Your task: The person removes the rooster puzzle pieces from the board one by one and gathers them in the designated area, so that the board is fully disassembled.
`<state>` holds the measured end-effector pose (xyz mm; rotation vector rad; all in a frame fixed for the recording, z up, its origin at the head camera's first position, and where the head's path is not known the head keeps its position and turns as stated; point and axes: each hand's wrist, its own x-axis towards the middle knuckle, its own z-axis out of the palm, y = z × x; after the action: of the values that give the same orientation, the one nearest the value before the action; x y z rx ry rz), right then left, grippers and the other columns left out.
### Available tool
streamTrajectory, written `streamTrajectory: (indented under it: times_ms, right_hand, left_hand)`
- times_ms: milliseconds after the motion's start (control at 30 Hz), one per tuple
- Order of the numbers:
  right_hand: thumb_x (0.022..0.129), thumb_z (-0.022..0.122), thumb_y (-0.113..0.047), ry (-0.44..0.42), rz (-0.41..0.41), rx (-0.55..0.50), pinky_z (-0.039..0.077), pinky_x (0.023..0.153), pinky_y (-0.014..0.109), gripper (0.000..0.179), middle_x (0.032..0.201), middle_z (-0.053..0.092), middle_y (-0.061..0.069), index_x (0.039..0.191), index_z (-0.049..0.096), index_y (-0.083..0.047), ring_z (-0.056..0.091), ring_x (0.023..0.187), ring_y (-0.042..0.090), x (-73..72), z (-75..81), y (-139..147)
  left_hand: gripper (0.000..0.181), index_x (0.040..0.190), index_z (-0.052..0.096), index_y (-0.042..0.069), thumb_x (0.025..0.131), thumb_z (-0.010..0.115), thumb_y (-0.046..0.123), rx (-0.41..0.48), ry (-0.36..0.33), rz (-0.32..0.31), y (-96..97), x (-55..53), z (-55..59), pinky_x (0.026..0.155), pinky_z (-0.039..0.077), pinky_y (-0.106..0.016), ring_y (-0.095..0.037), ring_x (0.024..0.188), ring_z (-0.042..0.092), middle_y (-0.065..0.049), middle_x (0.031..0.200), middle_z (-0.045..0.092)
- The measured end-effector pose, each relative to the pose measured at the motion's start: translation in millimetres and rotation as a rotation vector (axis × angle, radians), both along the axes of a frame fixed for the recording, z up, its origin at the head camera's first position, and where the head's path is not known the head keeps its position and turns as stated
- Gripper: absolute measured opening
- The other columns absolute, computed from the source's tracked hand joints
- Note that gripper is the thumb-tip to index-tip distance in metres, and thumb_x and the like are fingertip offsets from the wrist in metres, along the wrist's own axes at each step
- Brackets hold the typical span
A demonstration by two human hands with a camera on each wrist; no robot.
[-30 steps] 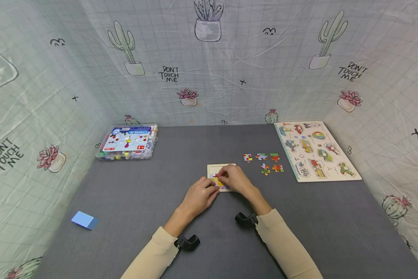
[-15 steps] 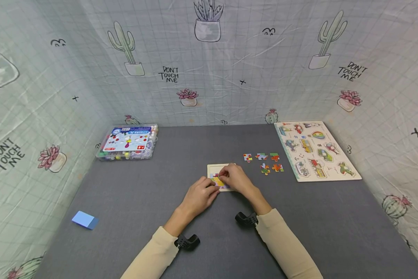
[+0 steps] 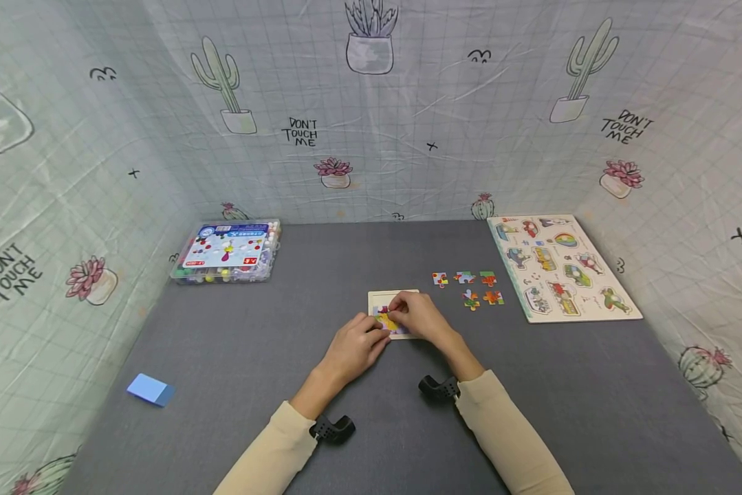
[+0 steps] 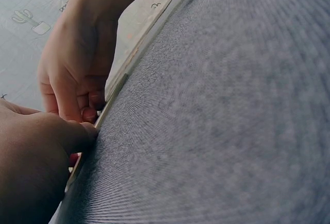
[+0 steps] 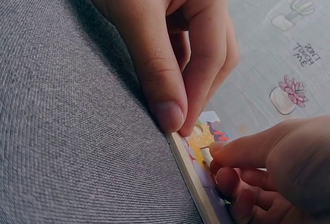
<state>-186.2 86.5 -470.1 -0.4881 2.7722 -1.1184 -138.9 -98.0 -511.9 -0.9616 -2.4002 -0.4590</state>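
Note:
A small jigsaw puzzle in a light wooden tray (image 3: 379,296) lies flat on the grey table, its near part filled with yellow and purple pieces. My left hand (image 3: 355,346) grips the tray's near left edge, thumb (image 5: 169,115) against the rim and fingertips over the picture. From the right, my right hand (image 3: 419,316) leans over the tray. Its thumb and forefinger pinch a puzzle piece (image 5: 204,151) at the yellow part of the picture, and the fingers hide most of that piece. In the left wrist view both hands meet at the tray's edge.
Several loose puzzle pieces (image 3: 464,278) lie right of the tray. Beyond them is a larger picture board (image 3: 519,299) with vehicle and animal shapes. A clear box of coloured beads (image 3: 225,275) stands back left; a blue block (image 3: 150,390) lies front left.
My right fingers have shifted slightly over the tray, and the dark red and purple piece first seen at their tips now shows in the picture beside them. My left hand stays put.

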Motion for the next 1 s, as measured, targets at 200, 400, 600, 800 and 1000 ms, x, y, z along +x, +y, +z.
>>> streamTrajectory:
  times_ms: [200,400,600,800,1000]
  right_hand:
    - [0.09,0.074,-0.014,-0.014,-0.003,-0.043,0.048,0.065,0.024,0.009,0.083,0.07,0.004,0.095,0.072,-0.007,0.058,0.07,0.009,-1.4,-2.6,1.7]
    - [0.09,0.074,-0.015,-0.012,0.014,-0.082,0.048,0.063,0.022,0.008,0.082,0.071,0.004,0.093,0.074,-0.008,0.058,0.068,0.007,-3.2,-3.8,4.1]
    - [0.092,0.073,-0.016,-0.017,-0.008,-0.129,0.048,0.061,0.022,0.009,0.083,0.072,0.004,0.096,0.075,-0.008,0.058,0.066,0.007,-4.4,-2.0,8.8]
    - [0.093,0.071,-0.017,-0.01,-0.045,-0.152,0.047,0.058,0.024,0.012,0.089,0.072,0.007,0.1,0.074,-0.008,0.057,0.065,0.009,-4.3,3.7,16.9]
    - [0.095,0.069,-0.017,-0.028,-0.088,-0.136,0.048,0.06,0.025,0.013,0.09,0.072,0.009,0.102,0.074,-0.007,0.059,0.067,0.011,-3.8,10.7,29.2]
  left_hand:
    - [0.009,0.094,0.081,0.013,0.088,0.078,0.019,-0.005,0.002,0.002,0.1,0.6,1.0,0.075,0.053,-0.026,-0.014,0.084,0.059,0.001,0.092,0.07]
    - [0.009,0.094,0.081,0.013,0.088,0.078,0.018,-0.008,0.005,0.004,0.4,1.2,1.9,0.073,0.053,-0.026,-0.014,0.082,0.058,0.002,0.092,0.071]
    - [0.008,0.093,0.081,0.013,0.087,0.078,0.018,0.002,0.01,-0.004,0.0,0.3,1.4,0.073,0.053,-0.026,-0.014,0.082,0.058,0.002,0.09,0.07]
    - [0.007,0.093,0.08,0.013,0.088,0.077,0.018,0.0,0.009,-0.004,-0.5,-0.4,1.1,0.076,0.053,-0.025,-0.014,0.083,0.059,0.003,0.091,0.069]
    - [0.007,0.093,0.081,0.014,0.088,0.078,0.018,0.014,0.01,-0.009,0.4,-0.5,1.3,0.076,0.053,-0.026,-0.014,0.083,0.059,0.003,0.09,0.07]
